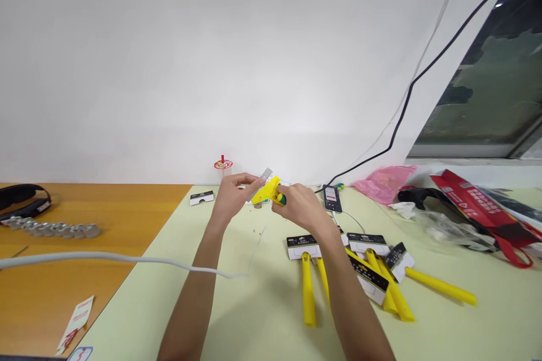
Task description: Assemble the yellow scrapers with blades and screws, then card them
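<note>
Above the far part of the pale table, my left hand [237,194] pinches a yellow scraper [265,192] near its flat metal blade [266,174]. Just right of it, my right hand [298,203] is closed around a short yellow-and-green handle [280,199], which is against or very near the scraper. The fingers hide most of this handle, so its kind cannot be made out. Yellow handles with black-and-white header cards, one of them a yellow handle [309,290], lie around my right forearm.
A phone [332,198] with a cable lies behind my right hand. A red bag [486,203] and a pink plastic bag [385,183] are at right. Metal cylinders [59,228] stand on the orange table at left. A white cable [127,258] crosses the left foreground.
</note>
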`<state>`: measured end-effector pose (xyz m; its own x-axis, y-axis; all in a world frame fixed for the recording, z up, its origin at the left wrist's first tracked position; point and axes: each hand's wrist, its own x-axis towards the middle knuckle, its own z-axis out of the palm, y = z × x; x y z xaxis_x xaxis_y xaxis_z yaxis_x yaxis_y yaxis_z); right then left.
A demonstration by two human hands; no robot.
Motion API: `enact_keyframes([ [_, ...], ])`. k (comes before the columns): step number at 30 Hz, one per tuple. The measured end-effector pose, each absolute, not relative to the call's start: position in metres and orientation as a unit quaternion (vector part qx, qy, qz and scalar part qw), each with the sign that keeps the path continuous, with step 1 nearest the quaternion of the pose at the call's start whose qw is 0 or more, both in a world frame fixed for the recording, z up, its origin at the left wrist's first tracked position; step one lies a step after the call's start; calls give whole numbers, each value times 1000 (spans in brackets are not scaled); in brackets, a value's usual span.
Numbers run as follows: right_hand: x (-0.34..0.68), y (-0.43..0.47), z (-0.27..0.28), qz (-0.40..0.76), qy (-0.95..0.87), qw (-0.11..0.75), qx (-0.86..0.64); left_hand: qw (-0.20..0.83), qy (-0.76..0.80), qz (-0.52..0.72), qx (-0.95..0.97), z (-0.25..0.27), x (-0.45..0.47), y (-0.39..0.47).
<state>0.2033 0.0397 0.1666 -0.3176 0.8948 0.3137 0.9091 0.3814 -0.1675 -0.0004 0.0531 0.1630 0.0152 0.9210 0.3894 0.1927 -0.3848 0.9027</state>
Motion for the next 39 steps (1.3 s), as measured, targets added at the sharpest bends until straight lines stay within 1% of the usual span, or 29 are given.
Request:
enact_keyframes([
  [8, 206, 44, 161, -52, -807, 142, -571, 372, 466, 524, 608, 152, 18, 63],
  [18, 204, 43, 167, -54, -796, 108, -593, 319, 496, 493, 640, 143, 35, 63],
  [21, 204, 41, 168, -40, -796, 103, -595, 308, 491, 484, 656, 140, 35, 64],
  [34, 207, 47, 160, -15, -805, 89, -586, 330, 497, 425, 681, 138, 31, 66],
  [39, 209, 49, 159, -11, -807, 102, -581, 345, 496, 428, 672, 135, 20, 74],
])
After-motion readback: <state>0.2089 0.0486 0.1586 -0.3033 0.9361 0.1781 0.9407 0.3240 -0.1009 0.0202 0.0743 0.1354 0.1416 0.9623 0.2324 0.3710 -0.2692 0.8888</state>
